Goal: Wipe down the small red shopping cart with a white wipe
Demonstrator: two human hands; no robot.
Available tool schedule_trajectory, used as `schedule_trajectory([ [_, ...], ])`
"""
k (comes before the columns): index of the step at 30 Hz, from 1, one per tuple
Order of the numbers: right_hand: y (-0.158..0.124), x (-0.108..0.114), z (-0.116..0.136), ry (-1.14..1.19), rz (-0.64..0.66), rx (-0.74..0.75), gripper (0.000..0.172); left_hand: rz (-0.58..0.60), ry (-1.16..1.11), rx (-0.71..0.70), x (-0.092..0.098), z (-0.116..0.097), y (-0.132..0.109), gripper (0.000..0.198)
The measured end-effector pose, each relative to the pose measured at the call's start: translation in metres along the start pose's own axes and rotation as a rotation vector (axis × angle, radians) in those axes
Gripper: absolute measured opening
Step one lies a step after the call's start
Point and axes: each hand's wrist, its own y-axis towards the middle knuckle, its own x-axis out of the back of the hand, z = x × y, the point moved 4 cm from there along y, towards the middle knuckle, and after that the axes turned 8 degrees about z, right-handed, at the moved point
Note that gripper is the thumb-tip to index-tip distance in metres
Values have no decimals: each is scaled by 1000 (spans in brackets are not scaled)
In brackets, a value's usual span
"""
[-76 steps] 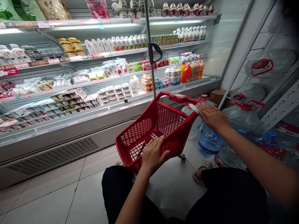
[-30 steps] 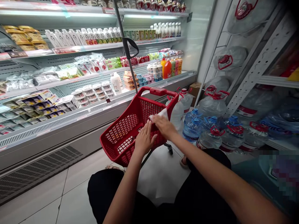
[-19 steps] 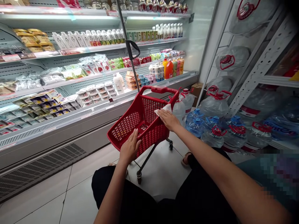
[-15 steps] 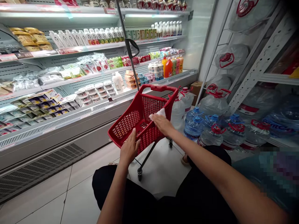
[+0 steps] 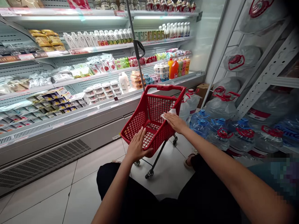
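Note:
A small red shopping cart (image 5: 161,137) with a lattice basket stands on wheels in front of my knees. My right hand (image 5: 175,122) presses a white cloth or wipe (image 5: 168,114) against the upper rim of the basket's right side. Most of the cloth is hidden under the fingers. At the basket's near edge is my left hand (image 5: 137,146), its fingers stretched out and the thumb apart. It holds nothing; whether the palm touches the rim I cannot tell.
Behind the cart runs a refrigerated display case (image 5: 100,121) with dairy cartons, tubs and bottles. Large water bottles (image 5: 220,133) crowd the floor at the right, beside a white metal rack (image 5: 263,77). A grey pole (image 5: 137,56) rises behind the cart. Pale tiles (image 5: 98,189) cover the floor.
The view has shifted, so cart and shelves appear further right. The cart has turned slightly. My left hand's fingers have spread and its thumb has moved away. The right hand keeps the cloth on the rim.

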Motion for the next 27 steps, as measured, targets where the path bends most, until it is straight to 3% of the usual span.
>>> schedule_trajectory([
  [2,-2,-3,1,10,-4,-19,57,43,32,-2,1,9,4,124],
  [4,-11,-13,18,21,6,-9,56,42,51,-2,-1,11,10,126],
  [10,-58,-40,116,90,100,235,52,-18,82,40,-10,-1,18,127],
  [12,-70,-42,134,108,142,324,54,-35,101,64,-11,-6,16,126],
  [15,-73,-36,123,109,172,353,54,-68,129,132,-13,-16,11,124],
  [20,-42,-9,40,76,115,113,53,-128,139,249,-18,-39,5,124],
  [22,-32,-3,20,64,122,47,53,-144,122,267,-20,-48,5,128],
  [24,-32,-2,19,64,117,17,53,-149,94,253,-22,-55,5,128],
  [27,-51,-9,51,70,80,54,51,-102,80,126,-18,-58,6,126],
])
